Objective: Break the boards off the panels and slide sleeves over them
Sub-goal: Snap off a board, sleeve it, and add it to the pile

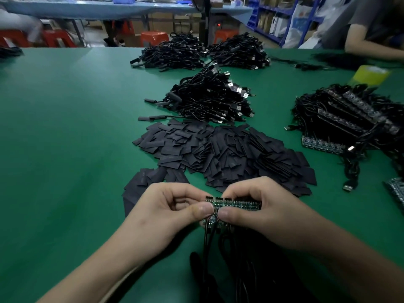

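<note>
Now my left hand (172, 206) and right hand (260, 206) both pinch the circuit board panel (235, 204), thumbs flanking one score line, to snap a board free

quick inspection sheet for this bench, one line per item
surface: green table, matte top
job's things: panel of boards held over the near edge; heap of black sleeves just beyond it; more panels stacked at the right
clutter: yellow-green tape roll at the far right
hands: left hand and right hand both pinch the panel, thumbs close together
cables: black cables hang from the held panel; cable heaps further back
surroundings: red stools, blue shelves, another person's arm
</note>
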A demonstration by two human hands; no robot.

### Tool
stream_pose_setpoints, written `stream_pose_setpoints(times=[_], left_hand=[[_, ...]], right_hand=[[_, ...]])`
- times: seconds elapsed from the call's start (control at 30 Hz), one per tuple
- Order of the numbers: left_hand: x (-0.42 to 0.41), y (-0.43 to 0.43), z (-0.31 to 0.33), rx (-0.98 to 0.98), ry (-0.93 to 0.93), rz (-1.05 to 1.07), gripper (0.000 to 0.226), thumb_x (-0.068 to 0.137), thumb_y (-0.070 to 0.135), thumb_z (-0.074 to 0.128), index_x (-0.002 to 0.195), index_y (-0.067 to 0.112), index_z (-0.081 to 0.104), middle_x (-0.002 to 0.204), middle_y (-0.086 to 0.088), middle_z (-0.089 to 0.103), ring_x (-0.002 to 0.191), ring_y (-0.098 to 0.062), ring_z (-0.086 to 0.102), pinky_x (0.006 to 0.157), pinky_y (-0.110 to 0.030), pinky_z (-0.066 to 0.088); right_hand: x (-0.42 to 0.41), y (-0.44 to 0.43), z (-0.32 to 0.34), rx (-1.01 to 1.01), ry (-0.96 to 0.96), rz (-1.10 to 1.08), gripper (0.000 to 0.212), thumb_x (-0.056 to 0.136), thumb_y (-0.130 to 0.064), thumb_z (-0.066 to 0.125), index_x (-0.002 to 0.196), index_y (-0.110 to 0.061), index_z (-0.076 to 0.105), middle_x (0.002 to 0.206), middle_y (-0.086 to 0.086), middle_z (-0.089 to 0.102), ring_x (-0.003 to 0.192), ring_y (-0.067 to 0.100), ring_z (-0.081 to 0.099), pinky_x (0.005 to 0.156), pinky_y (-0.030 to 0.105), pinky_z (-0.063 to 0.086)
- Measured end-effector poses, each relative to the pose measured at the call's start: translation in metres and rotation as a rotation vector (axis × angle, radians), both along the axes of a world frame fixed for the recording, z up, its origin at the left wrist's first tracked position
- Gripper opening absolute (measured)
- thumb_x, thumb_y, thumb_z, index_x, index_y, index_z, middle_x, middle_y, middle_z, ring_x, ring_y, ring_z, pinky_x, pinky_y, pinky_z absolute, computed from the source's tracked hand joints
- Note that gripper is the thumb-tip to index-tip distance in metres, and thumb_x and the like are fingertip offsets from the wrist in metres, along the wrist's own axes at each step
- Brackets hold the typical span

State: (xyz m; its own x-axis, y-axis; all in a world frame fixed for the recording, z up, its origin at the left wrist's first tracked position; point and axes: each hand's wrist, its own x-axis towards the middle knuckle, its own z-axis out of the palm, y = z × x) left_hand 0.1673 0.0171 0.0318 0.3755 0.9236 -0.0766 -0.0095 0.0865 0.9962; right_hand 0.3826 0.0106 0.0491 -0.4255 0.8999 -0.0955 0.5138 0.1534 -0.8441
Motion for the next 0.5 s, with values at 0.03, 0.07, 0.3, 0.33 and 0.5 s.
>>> stream_pose_setpoints(times=[0.03, 0.07, 0.3, 0.33, 0.5], left_hand=[[-0.0003, 0.0004, 0.0003, -0.009, -0.006, -0.004, 0.012, 0.072, 0.011, 0.076, 0.081, 0.002, 0.078, 0.072, -0.010, 0.074, 0.061, -0.008, 0.066, 0.060, -0.011, 0.050], [-0.0006, 0.0009, 0.0002, -0.015, -0.010, -0.009, 0.014, 0.072, 0.011, 0.076, 0.081, 0.001, 0.077, 0.073, -0.011, 0.074, 0.062, -0.009, 0.067, 0.061, -0.012, 0.051], [-0.0017, 0.0031, -0.0020, -0.090, -0.038, -0.055, 0.016, 0.073, 0.015, 0.082, 0.085, 0.005, 0.079, 0.073, -0.012, 0.073, 0.061, -0.012, 0.065, 0.060, -0.015, 0.050], [-0.0015, 0.0035, -0.0024, -0.097, -0.042, -0.057, 0.017, 0.072, 0.017, 0.080, 0.085, 0.005, 0.079, 0.072, -0.012, 0.072, 0.060, -0.011, 0.064, 0.058, -0.014, 0.049], [0.0000, 0.0036, -0.0028, -0.110, -0.079, -0.086, 0.012, 0.075, 0.017, 0.077, 0.085, 0.011, 0.081, 0.072, -0.006, 0.073, 0.059, -0.006, 0.062, 0.055, -0.013, 0.047]], right_hand=[[0.0001, 0.0001, -0.0007, -0.014, 0.021, 0.005, 0.010, 0.093, -0.038, 0.073, 0.089, -0.029, 0.075, 0.080, -0.006, 0.072, 0.070, -0.002, 0.062, 0.066, 0.016, 0.045], [0.0003, 0.0003, -0.0017, -0.022, 0.040, 0.009, 0.009, 0.093, -0.036, 0.073, 0.089, -0.028, 0.076, 0.081, -0.005, 0.072, 0.072, 0.000, 0.063, 0.068, 0.016, 0.046], [0.0023, 0.0022, -0.0064, -0.103, 0.173, 0.040, 0.009, 0.093, -0.024, 0.074, 0.087, -0.018, 0.076, 0.075, -0.011, 0.069, 0.071, -0.003, 0.060, 0.069, 0.011, 0.043], [0.0024, 0.0027, -0.0066, -0.109, 0.180, 0.043, 0.009, 0.093, -0.023, 0.074, 0.087, -0.017, 0.076, 0.074, -0.011, 0.068, 0.071, -0.003, 0.059, 0.069, 0.010, 0.042], [0.0029, 0.0036, -0.0062, -0.144, 0.234, 0.069, 0.009, 0.091, -0.026, 0.073, 0.083, -0.026, 0.076, 0.075, -0.012, 0.068, 0.072, -0.002, 0.060, 0.070, 0.010, 0.044]])
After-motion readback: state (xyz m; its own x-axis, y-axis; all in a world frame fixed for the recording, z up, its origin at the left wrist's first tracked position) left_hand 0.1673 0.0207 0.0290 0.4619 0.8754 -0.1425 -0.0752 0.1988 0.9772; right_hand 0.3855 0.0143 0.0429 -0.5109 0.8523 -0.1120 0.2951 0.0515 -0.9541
